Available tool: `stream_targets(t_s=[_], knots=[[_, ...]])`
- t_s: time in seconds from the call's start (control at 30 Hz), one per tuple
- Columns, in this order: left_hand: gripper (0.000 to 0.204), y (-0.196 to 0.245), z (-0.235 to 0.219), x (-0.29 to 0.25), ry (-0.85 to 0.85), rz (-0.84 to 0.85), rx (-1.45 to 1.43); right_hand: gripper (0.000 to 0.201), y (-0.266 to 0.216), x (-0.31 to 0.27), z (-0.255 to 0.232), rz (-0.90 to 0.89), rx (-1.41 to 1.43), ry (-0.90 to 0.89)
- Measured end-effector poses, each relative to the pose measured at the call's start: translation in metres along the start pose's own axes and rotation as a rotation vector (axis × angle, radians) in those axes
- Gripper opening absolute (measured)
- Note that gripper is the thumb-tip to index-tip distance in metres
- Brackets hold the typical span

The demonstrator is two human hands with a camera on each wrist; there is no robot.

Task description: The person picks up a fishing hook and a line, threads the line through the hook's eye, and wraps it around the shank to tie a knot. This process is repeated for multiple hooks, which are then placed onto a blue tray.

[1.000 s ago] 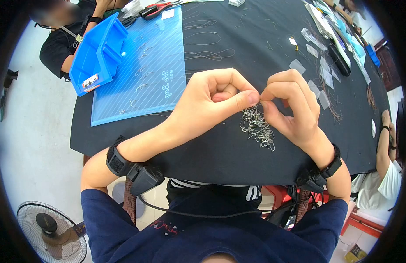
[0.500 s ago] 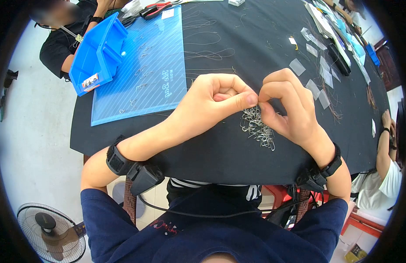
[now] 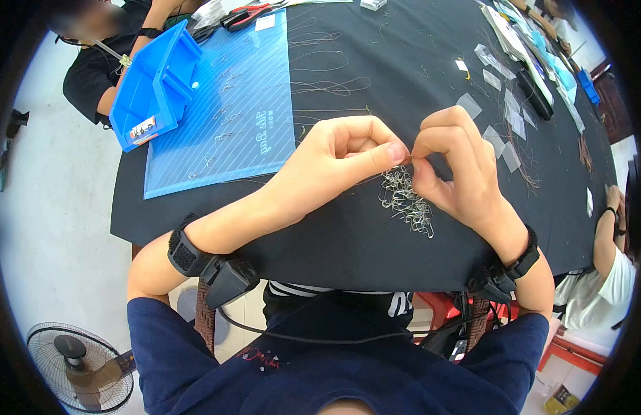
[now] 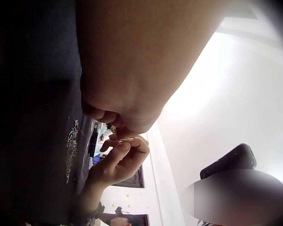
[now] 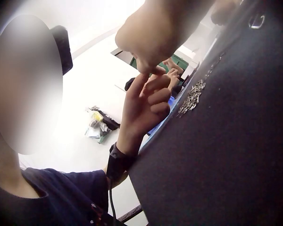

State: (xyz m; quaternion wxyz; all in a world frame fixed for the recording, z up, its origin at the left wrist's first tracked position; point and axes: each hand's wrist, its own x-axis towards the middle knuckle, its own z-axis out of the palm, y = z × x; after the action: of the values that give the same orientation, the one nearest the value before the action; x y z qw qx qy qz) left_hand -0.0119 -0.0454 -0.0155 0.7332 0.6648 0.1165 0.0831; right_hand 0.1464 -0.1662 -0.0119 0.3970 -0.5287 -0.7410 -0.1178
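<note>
Both hands meet fingertip to fingertip over the dark tablecloth. My left hand (image 3: 348, 149) pinches a thin fishing line (image 3: 409, 158) between thumb and forefinger, the other fingers curled in. From the right side, my right hand (image 3: 462, 159) pinches the same line between thumb and forefinger. The fingertips hide most of what is held; I cannot tell whether a hook is among it. Just below the fingers lies a loose pile of silvery fish hooks (image 3: 407, 204), which the right wrist view also shows as a heap (image 5: 192, 99) on the cloth.
A blue file bag (image 3: 251, 166) lies left, with several hooks on it and line loops trailing off its right edge. On it stands a blue bin (image 3: 144, 104); red-handled pliers (image 3: 246, 15) lie behind. Clear plastic pieces (image 3: 469, 105) lie right. Other people sit around the table.
Both hands stay nearly in place, with small finger movements. A short brownish bit of line now shows between the fingertips, and a strand shows below the left hand.
</note>
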Motion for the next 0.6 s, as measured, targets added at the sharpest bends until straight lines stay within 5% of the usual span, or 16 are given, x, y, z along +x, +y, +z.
stream_targets(t_s=[0.47, 0.6], knots=[[0.018, -0.001, 0.000, 0.000, -0.032, 0.021, -0.006, 0.027, -0.001, 0.000, 0.000, 0.054, -0.015, 0.014], [0.013, -0.008, -0.003, 0.002, 0.083, 0.214, 0.174, 0.026, -0.001, 0.001, -0.001, 0.056, 0.006, 0.018]])
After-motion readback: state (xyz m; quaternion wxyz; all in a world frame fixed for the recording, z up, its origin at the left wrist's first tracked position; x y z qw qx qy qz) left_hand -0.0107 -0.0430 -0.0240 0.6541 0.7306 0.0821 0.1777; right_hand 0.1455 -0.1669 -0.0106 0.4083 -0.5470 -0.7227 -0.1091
